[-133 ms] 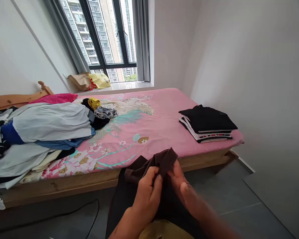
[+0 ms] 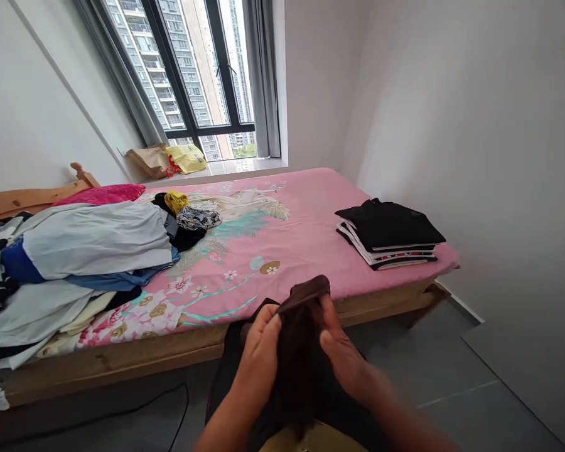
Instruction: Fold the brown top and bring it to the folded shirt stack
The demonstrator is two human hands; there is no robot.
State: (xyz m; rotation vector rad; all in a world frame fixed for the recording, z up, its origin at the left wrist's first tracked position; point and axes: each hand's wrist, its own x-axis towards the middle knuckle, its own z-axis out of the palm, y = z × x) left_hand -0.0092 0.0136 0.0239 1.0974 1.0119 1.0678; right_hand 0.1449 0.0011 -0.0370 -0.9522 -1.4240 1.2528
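A dark brown cloth [image 2: 297, 342] is up in the air in front of the near side of the bed [image 2: 306, 235], between the 2 hands and over the person's dark clothing. Its folded upper end points away toward the bed; its long axis runs from there down toward the person, where the lower end blends into the dark clothing. The left hand [image 2: 262, 342] pinches its left edge; the right hand [image 2: 339, 348] grips the right edge, some fingers hidden behind it. The step in hand looks like spreading or straightening the cloth; the next move seems to call for a steady hold on both edges. On the bed, a folded stack of clothes [image 2: 390, 226] sits to the right, a loose heap of clothes [image 2: 98, 242] to the left
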